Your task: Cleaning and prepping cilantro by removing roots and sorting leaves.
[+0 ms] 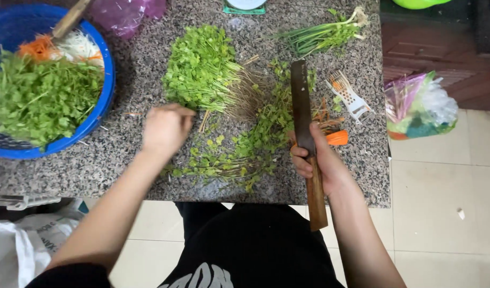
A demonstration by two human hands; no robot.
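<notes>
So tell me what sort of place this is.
Likely a kitchen prep counter: a speckled stone counter, a blue basket of leafy herbs and shredded vegetables, and a cleaver in the right hand.

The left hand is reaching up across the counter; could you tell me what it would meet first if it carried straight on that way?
The left hand points up and slightly right, so it would probably first meet the bundled green herbs, near their pale stems. Its fingertips already look very close to them, though contact is unclear.
</notes>
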